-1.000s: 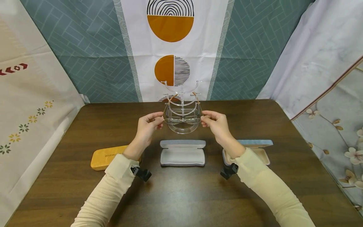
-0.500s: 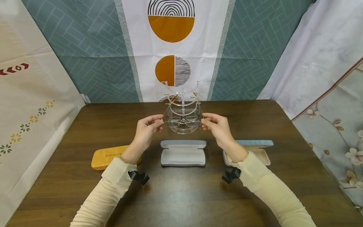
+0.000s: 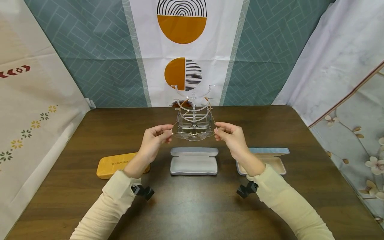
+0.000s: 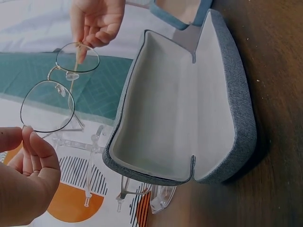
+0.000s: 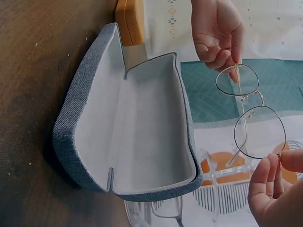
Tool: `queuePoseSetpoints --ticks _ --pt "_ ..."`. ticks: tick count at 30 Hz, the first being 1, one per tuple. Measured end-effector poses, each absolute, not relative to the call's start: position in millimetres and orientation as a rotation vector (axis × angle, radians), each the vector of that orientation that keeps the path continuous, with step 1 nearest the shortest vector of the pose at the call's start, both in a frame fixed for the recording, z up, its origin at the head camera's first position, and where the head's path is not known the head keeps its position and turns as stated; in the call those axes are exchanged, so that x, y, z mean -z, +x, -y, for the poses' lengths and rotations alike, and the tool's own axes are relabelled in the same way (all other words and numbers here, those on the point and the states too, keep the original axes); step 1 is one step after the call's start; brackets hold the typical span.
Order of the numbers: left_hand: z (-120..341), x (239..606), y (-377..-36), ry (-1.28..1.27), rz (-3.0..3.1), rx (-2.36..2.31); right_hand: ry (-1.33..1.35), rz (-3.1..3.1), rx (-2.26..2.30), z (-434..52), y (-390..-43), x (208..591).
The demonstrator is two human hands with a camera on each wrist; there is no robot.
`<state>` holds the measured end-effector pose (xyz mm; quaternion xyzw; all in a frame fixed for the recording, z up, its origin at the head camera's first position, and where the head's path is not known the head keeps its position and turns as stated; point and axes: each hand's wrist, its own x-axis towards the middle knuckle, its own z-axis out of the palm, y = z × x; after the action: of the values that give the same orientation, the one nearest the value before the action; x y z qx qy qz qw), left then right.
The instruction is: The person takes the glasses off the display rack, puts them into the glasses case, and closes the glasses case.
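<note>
My left hand (image 3: 153, 140) and right hand (image 3: 232, 138) hold a pair of thin-rimmed round glasses (image 3: 193, 134) between them in the head view. Each hand pinches one end of the frame near the hinge, thumb against fingers. The temples stretch away from me, with their orange-brown tips in line with the clear display stand (image 3: 194, 103); whether they touch it I cannot tell. Another pair of glasses (image 3: 194, 125), dark-rimmed, sits low on the stand. An open grey eyeglass case (image 3: 193, 166) lies nearer me, its denim-like outside and pale lining plain in the left wrist view.
A yellow eyeglass case (image 3: 112, 166), closed, lies on the left, partly behind my left forearm. At right is an open light-blue case (image 3: 279, 164) with a beige lining, partly covered by my right forearm. Patterned cloths (image 3: 99, 66) hang behind the wooden table (image 3: 192, 206).
Both hands have come down and slightly towards me with the round glasses, whose front now sits lower in the picture, away from the stand. The cases stay where they were.
</note>
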<state>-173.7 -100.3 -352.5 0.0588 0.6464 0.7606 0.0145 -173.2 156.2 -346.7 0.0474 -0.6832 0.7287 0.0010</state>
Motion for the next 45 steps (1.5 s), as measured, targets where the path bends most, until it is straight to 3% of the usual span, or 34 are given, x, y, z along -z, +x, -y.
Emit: queuePoseSetpoints --ticks 45 --pt "95.9 355.4 -167.9 0.228 -2.199 -2.269 0.157 2.073 -2.355 -158.1 -166.9 348.2"
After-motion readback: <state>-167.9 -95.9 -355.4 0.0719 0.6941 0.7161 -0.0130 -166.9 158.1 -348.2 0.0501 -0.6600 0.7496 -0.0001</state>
